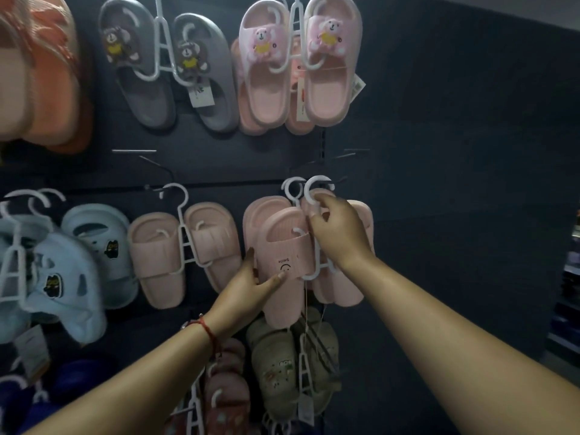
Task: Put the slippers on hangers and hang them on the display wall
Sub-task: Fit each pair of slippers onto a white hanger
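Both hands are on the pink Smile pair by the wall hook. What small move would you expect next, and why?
Probably the right hand lifts the white hanger hook over the wall peg. It grips just below that hook while the left hand steadies the Smile slipper; whether the hook is already seated is unclear.

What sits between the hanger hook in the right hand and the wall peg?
Another white hanger already hangs there with a pink pair behind. The right hand holds the hook just in front of it; the peg itself is too dark to trace.
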The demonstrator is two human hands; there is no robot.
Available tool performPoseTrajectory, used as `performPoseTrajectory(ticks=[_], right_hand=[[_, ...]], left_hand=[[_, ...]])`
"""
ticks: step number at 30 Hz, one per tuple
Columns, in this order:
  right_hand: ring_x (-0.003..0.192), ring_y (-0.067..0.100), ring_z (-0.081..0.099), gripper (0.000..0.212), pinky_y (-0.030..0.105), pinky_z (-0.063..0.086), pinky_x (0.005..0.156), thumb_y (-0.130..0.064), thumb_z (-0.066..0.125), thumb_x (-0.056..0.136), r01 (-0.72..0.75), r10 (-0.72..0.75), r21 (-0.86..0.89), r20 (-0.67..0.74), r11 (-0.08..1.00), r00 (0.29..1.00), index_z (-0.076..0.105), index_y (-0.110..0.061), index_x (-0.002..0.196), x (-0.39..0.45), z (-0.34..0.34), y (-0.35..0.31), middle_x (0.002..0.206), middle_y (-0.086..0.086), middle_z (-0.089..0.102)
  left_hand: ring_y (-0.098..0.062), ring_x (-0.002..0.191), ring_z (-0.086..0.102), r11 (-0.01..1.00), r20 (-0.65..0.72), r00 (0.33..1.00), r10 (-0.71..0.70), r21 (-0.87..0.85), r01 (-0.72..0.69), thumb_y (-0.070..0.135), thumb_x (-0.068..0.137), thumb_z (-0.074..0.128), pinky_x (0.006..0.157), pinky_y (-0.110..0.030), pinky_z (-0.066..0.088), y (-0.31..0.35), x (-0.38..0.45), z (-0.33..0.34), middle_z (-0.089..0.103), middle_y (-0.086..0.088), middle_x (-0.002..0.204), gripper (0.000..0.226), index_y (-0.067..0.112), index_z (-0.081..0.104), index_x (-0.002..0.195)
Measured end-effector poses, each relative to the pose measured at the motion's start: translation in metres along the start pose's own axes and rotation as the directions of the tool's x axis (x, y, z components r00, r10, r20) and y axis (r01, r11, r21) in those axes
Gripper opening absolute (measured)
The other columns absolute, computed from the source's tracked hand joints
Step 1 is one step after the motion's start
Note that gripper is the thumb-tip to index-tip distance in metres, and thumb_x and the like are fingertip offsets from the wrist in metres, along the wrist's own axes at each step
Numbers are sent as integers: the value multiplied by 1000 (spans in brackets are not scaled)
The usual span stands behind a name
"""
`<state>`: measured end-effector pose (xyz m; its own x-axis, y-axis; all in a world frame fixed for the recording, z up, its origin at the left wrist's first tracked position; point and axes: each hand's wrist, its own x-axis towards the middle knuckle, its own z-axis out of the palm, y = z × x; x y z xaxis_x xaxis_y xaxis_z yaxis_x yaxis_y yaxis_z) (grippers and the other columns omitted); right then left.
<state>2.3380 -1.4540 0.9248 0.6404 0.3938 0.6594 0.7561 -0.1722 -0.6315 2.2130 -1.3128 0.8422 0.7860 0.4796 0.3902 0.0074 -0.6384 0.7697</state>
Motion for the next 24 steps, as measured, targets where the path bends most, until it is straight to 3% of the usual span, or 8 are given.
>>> performPoseTrajectory(ticks=[3,5,7,11,14,17,20,24], right_hand=[[116,11,54,36,31,49,99,-22,56,97,54,-54,7,2,998,999,58,-21,133,-34,-3,-6,131,-5,57],[119,9,53,33,31,49,99,-20,57,96,75,-75,1,47,997,996,61,-24,129,-66,-2,-6,130,-9,54],[122,7,51,32,30,47,102,-20,58,96,102,-99,-24,105,995,990,63,-24,127,-108,4,-1,129,-12,53],[120,4,51,28,21,42,102,-20,61,95,115,-93,-66,273,991,957,67,-22,123,-220,23,18,125,-13,57],[124,6,50,31,23,40,106,-23,60,94,14,50,-144,426,989,903,68,-23,124,-319,46,38,131,-8,60],[131,12,49,36,28,39,110,-26,57,97,-193,337,-298,572,935,748,64,-24,132,-419,80,54,141,-6,56],[126,14,53,37,3,34,96,-23,59,98,-427,576,-390,616,816,538,60,-21,136,-502,98,57,141,-3,55],[121,20,58,36,18,39,94,-17,59,97,-617,807,-571,558,542,193,63,-17,133,-624,140,24,130,-2,62]], left_hand=[[-3,121,53,998,-74,996,43,49,-39,47,91,69,85,-5,43,4,-16,-5,49,17,141,78,32,27,155],[-11,134,47,985,-135,989,60,168,-37,49,92,67,104,-24,44,4,-38,-11,44,7,152,79,28,28,157],[-12,134,46,953,-143,979,147,284,-102,53,94,60,107,-29,41,2,-77,-14,47,5,149,70,25,37,154],[-8,123,51,861,15,943,331,405,-308,51,93,51,100,-26,41,-26,-181,-10,57,8,135,56,24,57,141],[-13,121,54,846,215,940,266,414,-335,45,94,53,98,-29,44,-80,-261,2,61,3,130,49,21,61,136],[-16,118,56,887,379,924,49,409,-215,46,95,52,96,-32,48,-155,-338,14,60,3,129,47,23,61,136],[-16,120,57,912,481,865,-145,405,-72,48,97,52,98,-27,45,-212,-400,23,54,7,135,51,27,52,143],[-21,130,51,874,649,604,-462,448,187,47,97,53,104,-33,44,-296,-502,5,47,1,148,60,25,42,152]])
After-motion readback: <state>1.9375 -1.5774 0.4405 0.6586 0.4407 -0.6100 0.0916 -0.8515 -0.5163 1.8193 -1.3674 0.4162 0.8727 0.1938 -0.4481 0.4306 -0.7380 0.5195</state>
